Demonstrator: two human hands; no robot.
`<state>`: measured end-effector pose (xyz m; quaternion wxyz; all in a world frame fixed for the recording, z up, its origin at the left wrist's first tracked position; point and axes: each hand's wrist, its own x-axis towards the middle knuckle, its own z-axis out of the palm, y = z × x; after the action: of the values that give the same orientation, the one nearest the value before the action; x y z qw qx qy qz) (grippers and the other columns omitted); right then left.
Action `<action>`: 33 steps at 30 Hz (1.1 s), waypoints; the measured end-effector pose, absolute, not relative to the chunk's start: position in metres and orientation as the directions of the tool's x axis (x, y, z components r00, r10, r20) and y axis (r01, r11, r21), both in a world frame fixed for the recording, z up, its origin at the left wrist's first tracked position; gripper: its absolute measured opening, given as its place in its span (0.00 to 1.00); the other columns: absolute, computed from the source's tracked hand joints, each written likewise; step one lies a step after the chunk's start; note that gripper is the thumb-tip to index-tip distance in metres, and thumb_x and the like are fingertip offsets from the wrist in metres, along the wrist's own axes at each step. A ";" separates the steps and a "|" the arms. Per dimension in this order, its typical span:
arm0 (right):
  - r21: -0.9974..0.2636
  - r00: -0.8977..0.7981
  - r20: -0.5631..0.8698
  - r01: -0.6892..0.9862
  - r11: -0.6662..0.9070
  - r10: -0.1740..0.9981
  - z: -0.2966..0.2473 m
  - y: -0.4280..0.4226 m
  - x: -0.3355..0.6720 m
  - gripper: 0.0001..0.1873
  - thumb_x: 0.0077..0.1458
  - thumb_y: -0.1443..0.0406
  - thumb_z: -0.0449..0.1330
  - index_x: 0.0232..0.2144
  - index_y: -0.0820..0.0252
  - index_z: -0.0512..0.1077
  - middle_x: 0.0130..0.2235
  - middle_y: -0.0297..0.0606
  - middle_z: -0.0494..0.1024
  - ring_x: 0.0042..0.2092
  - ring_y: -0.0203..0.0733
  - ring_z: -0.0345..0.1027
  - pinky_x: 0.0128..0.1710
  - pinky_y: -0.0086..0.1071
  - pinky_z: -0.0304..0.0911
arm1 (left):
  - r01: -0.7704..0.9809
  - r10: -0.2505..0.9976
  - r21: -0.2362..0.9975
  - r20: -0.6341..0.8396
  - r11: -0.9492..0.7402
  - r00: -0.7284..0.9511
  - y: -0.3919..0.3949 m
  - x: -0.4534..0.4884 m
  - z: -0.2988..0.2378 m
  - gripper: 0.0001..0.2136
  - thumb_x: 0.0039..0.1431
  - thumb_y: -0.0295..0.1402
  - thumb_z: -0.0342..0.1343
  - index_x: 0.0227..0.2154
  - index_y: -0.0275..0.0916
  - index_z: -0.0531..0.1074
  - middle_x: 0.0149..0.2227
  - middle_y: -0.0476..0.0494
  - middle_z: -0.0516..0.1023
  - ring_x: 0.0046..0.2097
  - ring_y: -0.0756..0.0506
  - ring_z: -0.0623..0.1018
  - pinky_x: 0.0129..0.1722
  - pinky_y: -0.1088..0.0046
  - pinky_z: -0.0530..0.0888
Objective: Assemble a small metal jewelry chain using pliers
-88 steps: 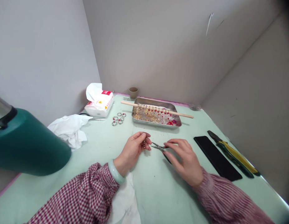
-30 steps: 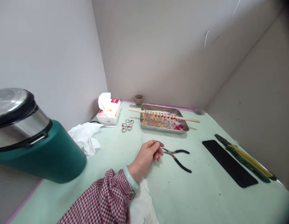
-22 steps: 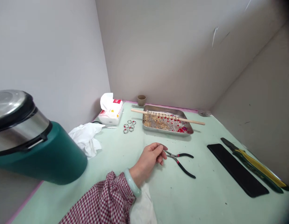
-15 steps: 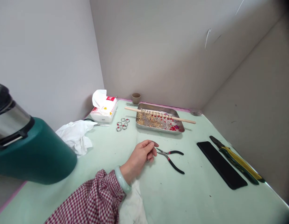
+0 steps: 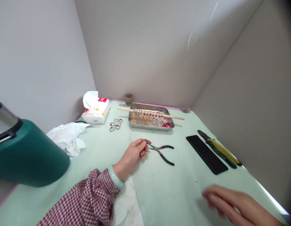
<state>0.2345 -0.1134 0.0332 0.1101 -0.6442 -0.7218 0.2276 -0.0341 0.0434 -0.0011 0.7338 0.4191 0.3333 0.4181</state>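
Note:
My left hand [image 5: 133,153] rests on the green tabletop with thumb and forefinger pinched together. Whatever lies between those fingertips is too small to make out. Just to the right of them lie small black-handled pliers [image 5: 161,151], jaws pointing at the hand and handles spread. At the lower right my right hand [image 5: 226,197] is over the table, smeared by motion, so its fingers are not clear. Beyond the left hand, several small beaded rings [image 5: 115,124] with red beads lie in a cluster.
A metal tray [image 5: 151,126] of gold, clear and red beads has a wooden stick [image 5: 178,117] across it. A tissue pack [image 5: 96,113], crumpled tissue [image 5: 67,138], green bottle [image 5: 32,157], brown cup [image 5: 129,98], black strip [image 5: 206,153] and yellow-green pliers [image 5: 220,150] stand or lie around.
My right hand has come into view at the lower right. The whole view has shifted, so things appear further left. My left hand keeps its pinch beside the pliers.

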 end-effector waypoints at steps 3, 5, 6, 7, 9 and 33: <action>-0.221 -0.165 0.196 0.953 0.207 0.967 0.020 -0.060 0.218 0.16 0.59 0.56 0.49 0.45 0.53 0.70 0.47 0.44 0.73 0.47 0.51 0.68 0.43 0.45 0.67 | -0.326 0.892 0.900 -0.129 0.289 0.434 0.043 -0.034 -0.001 0.10 0.56 0.36 0.53 0.35 0.34 0.70 0.24 0.50 0.64 0.22 0.55 0.58 0.22 0.77 0.57; -0.131 -0.276 0.238 0.941 0.312 0.931 0.007 -0.025 0.203 0.23 0.56 0.55 0.53 0.52 0.57 0.65 0.54 0.48 0.66 0.54 0.53 0.62 0.48 0.48 0.64 | -0.328 0.893 0.900 -0.127 0.287 0.432 0.044 -0.035 -0.001 0.10 0.56 0.37 0.53 0.36 0.34 0.69 0.23 0.51 0.64 0.22 0.54 0.59 0.22 0.77 0.58; -0.110 -0.313 0.233 0.932 0.345 0.921 0.001 -0.011 0.196 0.27 0.55 0.54 0.55 0.54 0.59 0.63 0.57 0.50 0.63 0.56 0.55 0.58 0.48 0.49 0.63 | -0.329 0.893 0.899 -0.128 0.288 0.432 0.044 -0.035 -0.001 0.10 0.57 0.37 0.53 0.36 0.35 0.69 0.23 0.51 0.64 0.21 0.54 0.58 0.22 0.77 0.58; -0.103 -0.345 0.230 0.921 0.375 0.910 -0.004 -0.001 0.190 0.29 0.54 0.54 0.55 0.55 0.60 0.61 0.57 0.51 0.62 0.56 0.55 0.57 0.49 0.49 0.62 | -0.331 0.893 0.898 -0.130 0.290 0.431 0.045 -0.035 -0.001 0.11 0.57 0.37 0.52 0.36 0.35 0.69 0.23 0.51 0.64 0.21 0.55 0.58 0.22 0.77 0.57; -0.090 -0.402 0.220 0.899 0.429 0.889 -0.013 0.012 0.179 0.28 0.54 0.55 0.56 0.54 0.61 0.63 0.55 0.51 0.65 0.55 0.55 0.57 0.51 0.49 0.59 | -0.337 0.895 0.894 -0.137 0.296 0.425 0.046 -0.035 -0.001 0.10 0.58 0.37 0.51 0.36 0.34 0.69 0.23 0.52 0.64 0.21 0.55 0.56 0.21 0.78 0.56; -0.979 -0.454 0.027 0.170 0.116 0.891 0.009 0.039 0.143 0.18 0.59 0.59 0.53 0.50 0.57 0.66 0.44 0.41 0.72 0.45 0.43 0.65 0.45 0.37 0.62 | -0.304 0.919 0.896 -0.222 0.324 0.325 0.053 -0.037 0.001 0.09 0.60 0.36 0.48 0.33 0.35 0.66 0.19 0.55 0.58 0.20 0.56 0.54 0.19 0.78 0.50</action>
<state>0.1431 0.0389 0.0086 0.3385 -0.3982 -0.6661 0.5322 -0.0371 0.0528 0.0008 0.7130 0.3927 0.3916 0.4290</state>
